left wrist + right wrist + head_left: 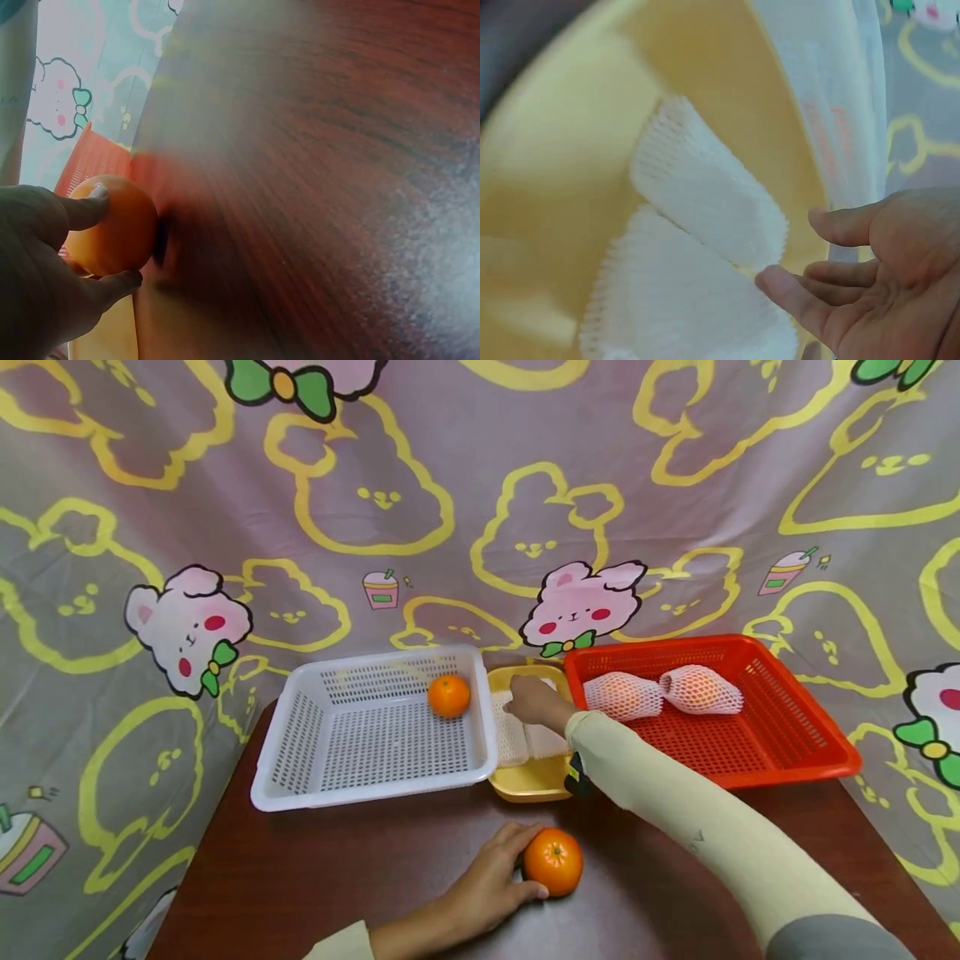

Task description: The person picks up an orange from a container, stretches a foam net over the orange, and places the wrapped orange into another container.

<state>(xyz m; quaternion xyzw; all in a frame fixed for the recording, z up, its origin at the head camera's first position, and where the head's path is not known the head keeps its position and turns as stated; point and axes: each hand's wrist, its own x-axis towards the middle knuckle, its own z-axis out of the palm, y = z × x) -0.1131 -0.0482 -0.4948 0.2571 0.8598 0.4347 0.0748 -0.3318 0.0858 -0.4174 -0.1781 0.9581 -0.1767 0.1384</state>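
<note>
My left hand (489, 878) grips an orange (553, 862) at the front of the dark wooden table, thumb on one side and fingers on the other. In the left wrist view, the thumb and a finger press against the orange (120, 232). My right hand (538, 702) is over a yellow tray (528, 785) that holds flattened white foam net sleeves (510, 735). From the right wrist, that hand (900, 277) appears with fingers loosely extended, one fingertip at the edge of a foam sleeve (712, 187); no sleeve is visibly gripped.
Left of the tray, a white plastic basket (375, 789) contains one bare orange (448, 696). On the right, a red basket (795, 768) holds two net-wrapped fruits (701, 689). A patterned cloth (450, 485) hangs behind the table.
</note>
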